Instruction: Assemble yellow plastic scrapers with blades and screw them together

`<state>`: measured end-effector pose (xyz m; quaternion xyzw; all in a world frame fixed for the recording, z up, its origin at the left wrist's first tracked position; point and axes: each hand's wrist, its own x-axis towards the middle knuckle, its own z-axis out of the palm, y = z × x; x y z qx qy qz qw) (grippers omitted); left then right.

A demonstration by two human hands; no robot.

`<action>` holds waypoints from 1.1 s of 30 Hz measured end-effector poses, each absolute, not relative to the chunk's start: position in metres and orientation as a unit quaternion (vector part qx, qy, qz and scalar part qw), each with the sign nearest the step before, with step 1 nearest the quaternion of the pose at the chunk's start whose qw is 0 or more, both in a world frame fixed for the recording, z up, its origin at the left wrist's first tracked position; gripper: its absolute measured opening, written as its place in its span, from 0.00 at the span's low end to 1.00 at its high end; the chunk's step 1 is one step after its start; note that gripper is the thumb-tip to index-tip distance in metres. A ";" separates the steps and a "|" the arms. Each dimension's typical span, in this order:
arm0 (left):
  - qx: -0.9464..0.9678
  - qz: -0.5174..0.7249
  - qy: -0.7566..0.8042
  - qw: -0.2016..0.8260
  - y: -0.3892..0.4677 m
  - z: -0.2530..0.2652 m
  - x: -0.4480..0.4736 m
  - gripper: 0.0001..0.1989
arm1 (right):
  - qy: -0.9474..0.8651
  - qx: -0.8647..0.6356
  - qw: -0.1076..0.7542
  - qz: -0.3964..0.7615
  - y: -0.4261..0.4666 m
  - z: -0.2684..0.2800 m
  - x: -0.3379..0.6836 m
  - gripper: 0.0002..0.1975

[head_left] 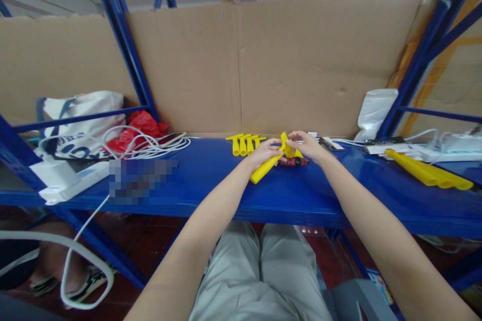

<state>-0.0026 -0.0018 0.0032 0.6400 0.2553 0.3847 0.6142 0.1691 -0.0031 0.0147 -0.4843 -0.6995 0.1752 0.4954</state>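
My left hand [265, 152] is closed around a yellow plastic piece [264, 169] with a round, tube-like handle that slants down toward me. My right hand [304, 142] pinches the upper, thinner end of the same piece with the fingertips. Just below my hands a red and black tool [296, 161] lies on the blue tabletop; its kind is partly hidden. A little left of my hands, several similar yellow pieces [242, 144] stand in a row near the cardboard.
More yellow tubes [429, 173] lie at the right. White power strips [75, 180] and coiled white cable [161, 145] occupy the left, beside a red plastic bag [141, 130] and a cloth bag [83, 125]. Cardboard [301, 65] walls off the back. A person's leg [60, 256] shows lower left.
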 end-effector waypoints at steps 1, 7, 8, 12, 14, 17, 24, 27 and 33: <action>0.641 0.381 0.256 0.615 -0.002 0.003 -0.003 0.21 | -0.702 -0.486 0.486 0.186 -0.004 0.015 0.169 0.06; 0.642 0.372 0.259 0.619 -0.006 0.005 -0.003 0.21 | -0.703 -0.497 0.456 0.226 -0.006 0.018 0.171 0.04; 0.642 0.372 0.259 0.618 -0.007 0.006 -0.003 0.21 | -0.704 -0.495 0.456 0.228 -0.006 0.018 0.171 0.04; 0.635 0.383 0.263 0.617 -0.009 0.007 -0.002 0.21 | -0.713 -0.484 0.452 0.230 -0.002 0.014 0.172 0.07; 0.628 0.394 0.272 0.613 -0.010 0.007 0.000 0.22 | -0.717 -0.495 0.449 0.201 0.001 0.011 0.171 0.09; 0.618 0.403 0.303 0.603 -0.012 0.008 0.003 0.22 | -0.729 -0.527 0.421 0.118 0.004 0.008 0.170 0.10; 0.586 0.417 0.363 0.593 -0.015 0.011 0.004 0.22 | -0.758 -0.591 0.276 -0.001 -0.001 0.015 0.182 0.12; 0.561 0.428 0.379 0.598 -0.013 0.013 0.002 0.23 | -0.776 -0.592 0.204 0.079 -0.006 0.022 0.191 0.18; 0.506 0.455 0.396 0.617 -0.005 0.012 0.001 0.20 | -0.790 -0.590 0.064 0.153 -0.013 0.028 0.200 0.19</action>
